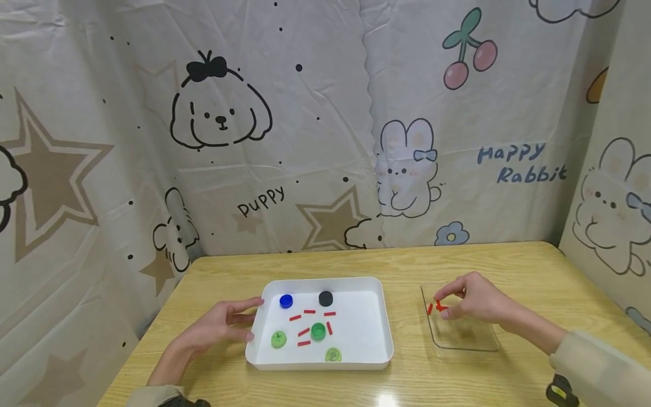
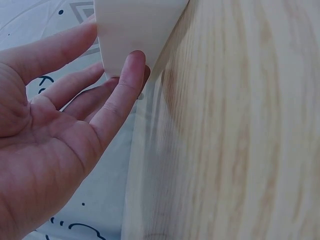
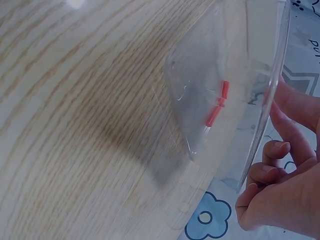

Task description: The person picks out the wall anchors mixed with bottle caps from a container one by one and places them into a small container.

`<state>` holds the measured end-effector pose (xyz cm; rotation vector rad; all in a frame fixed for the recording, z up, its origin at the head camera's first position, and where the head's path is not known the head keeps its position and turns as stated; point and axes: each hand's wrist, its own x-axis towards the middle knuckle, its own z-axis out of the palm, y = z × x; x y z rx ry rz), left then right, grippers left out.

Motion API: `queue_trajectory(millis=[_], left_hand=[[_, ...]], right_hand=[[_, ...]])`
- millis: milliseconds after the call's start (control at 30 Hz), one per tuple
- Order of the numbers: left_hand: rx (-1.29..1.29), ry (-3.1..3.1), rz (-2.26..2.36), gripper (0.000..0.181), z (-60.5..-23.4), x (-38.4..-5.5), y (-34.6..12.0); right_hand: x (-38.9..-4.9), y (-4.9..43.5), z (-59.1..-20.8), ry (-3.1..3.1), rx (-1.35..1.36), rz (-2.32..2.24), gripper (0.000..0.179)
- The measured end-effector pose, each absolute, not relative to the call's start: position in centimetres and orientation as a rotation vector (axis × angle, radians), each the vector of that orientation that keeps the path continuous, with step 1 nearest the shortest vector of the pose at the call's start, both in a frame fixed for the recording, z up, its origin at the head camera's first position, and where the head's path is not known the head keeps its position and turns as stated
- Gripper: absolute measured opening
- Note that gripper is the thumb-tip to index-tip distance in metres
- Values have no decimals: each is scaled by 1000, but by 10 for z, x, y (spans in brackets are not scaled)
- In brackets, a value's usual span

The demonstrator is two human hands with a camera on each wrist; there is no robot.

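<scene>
My left hand (image 1: 224, 325) rests against the left side of a white tray (image 1: 320, 366), fingers spread and mostly straight. The left wrist view shows fingertips of this hand (image 2: 60, 135) touching the tray's outer wall (image 2: 132, 30). My right hand (image 1: 475, 297) hovers over a clear plastic box (image 1: 465, 349), thumb and index finger apart above a few short red sticks (image 1: 430, 309). Through the clear wall, the right wrist view shows the red sticks (image 3: 214, 115) on the box floor, away from the right hand (image 3: 285, 185); I see nothing pinched.
Inside the tray lie a blue cap (image 1: 286, 301), a black cap (image 1: 325, 298), a green cap (image 1: 317, 331), two light green round pieces (image 1: 278, 339) and several red sticks (image 1: 303, 343). A printed curtain (image 1: 315, 141) stands behind the wooden table (image 1: 356, 390).
</scene>
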<state>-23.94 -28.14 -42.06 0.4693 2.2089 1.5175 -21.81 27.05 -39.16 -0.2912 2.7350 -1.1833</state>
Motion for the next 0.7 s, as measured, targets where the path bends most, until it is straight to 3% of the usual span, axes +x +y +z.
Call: queue_trajectory(millis=[700], left_hand=[[484,2188,1534,80,-421,-238,-283]], right_hand=[[-218,239,-368,2794,-435,-1158,25]])
